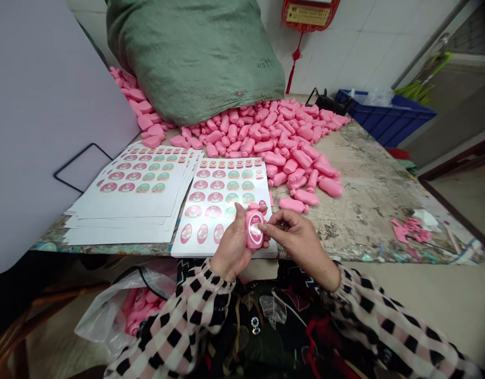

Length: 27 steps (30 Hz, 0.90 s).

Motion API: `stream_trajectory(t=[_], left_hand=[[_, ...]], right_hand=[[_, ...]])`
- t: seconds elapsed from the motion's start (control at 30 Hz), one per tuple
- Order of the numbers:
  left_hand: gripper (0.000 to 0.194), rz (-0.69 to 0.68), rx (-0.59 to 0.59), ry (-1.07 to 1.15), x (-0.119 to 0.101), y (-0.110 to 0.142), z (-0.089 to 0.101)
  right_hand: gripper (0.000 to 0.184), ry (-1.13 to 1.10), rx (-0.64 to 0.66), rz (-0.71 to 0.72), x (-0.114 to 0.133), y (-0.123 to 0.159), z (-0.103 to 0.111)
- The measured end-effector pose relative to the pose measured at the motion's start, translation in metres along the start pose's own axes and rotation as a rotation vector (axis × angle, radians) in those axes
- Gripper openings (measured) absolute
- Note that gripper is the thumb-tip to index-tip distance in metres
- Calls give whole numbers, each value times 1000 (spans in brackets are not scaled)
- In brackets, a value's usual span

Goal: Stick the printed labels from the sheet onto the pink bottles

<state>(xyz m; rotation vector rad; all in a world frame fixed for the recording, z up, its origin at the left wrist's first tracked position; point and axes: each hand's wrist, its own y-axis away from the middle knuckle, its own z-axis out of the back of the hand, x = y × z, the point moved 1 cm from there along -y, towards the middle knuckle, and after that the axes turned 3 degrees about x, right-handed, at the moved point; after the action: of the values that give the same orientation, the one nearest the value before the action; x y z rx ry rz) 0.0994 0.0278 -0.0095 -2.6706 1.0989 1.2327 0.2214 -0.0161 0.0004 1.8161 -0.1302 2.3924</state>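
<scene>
A small pink plastic bottle (254, 237) rests upright in my left hand (235, 241), its cap end pointing away from me. My left fingers wrap behind it and the thumb lies along its side. On the bottle's front is an oval pink sticker (255, 221) with a white rim and lettering. My right hand (295, 237) is closed at the bottle's right edge, the thumb pressing on the sticker and the curled index finger beside it. Beneath both hands lies a sticker sheet (203, 210) with rows of pink and green labels.
More sticker sheets (124, 205) are stacked at the left. A heap of pink bottles (266, 131) spills from a green sack (195, 58) across the table (369, 195). Pink scraps (412, 230) lie at right; a blue crate (388, 118) stands behind. A plastic bag (108, 316) holds bottles below.
</scene>
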Motion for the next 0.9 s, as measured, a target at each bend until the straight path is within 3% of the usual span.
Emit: stream_trajectory(t=[0.9], left_hand=[[64, -18, 1, -19, 1, 0, 2]], right_hand=[[21, -25, 7, -14, 0, 0, -2]])
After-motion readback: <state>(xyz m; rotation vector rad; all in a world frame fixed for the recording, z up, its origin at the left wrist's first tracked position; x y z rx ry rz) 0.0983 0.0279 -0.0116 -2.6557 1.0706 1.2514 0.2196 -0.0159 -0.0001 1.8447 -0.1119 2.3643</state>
